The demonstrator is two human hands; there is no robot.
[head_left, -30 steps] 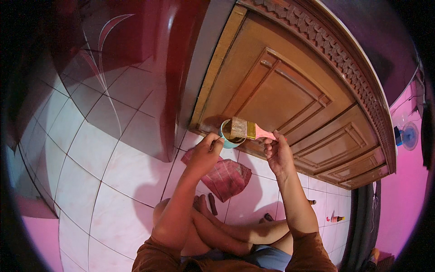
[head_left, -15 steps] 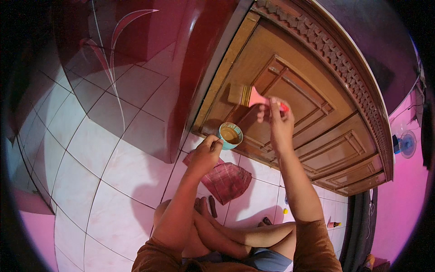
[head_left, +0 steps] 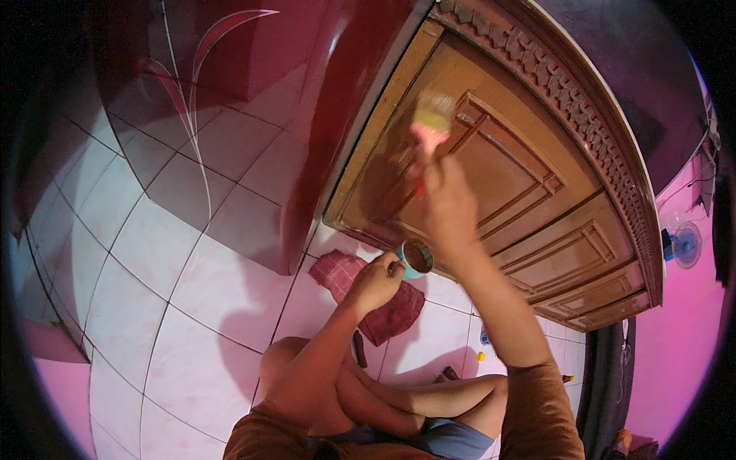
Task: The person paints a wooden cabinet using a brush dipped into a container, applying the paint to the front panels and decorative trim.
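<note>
My right hand [head_left: 448, 195] grips the pink-and-red handle of a flat paintbrush [head_left: 432, 126], blurred by motion. Its bristles point up and away from me, at or just over the panel of a brown wooden cabinet [head_left: 506, 165]; whether they touch the wood I cannot tell. In my left hand [head_left: 377, 282] is a light-blue cup [head_left: 416, 259], closed around its handle side and tilted somewhat. Brownish liquid shows inside the cup. Under the left hand and cup, a red checked cloth [head_left: 391, 318] lies on the tiles.
A glossy dark-red cabinet [head_left: 322, 115] with a leaf design stands at the left, meeting the wooden one. My crossed legs [head_left: 399, 395] are below on the white tile floor [head_left: 207, 307]. A small yellow cap [head_left: 481, 356] lies right of the cloth; a blue fan [head_left: 682, 244] is far right.
My right hand has moved left, turning the brush so its bristles point upward rather than left. The left hand has carried the cup right and slightly nearer to me.
</note>
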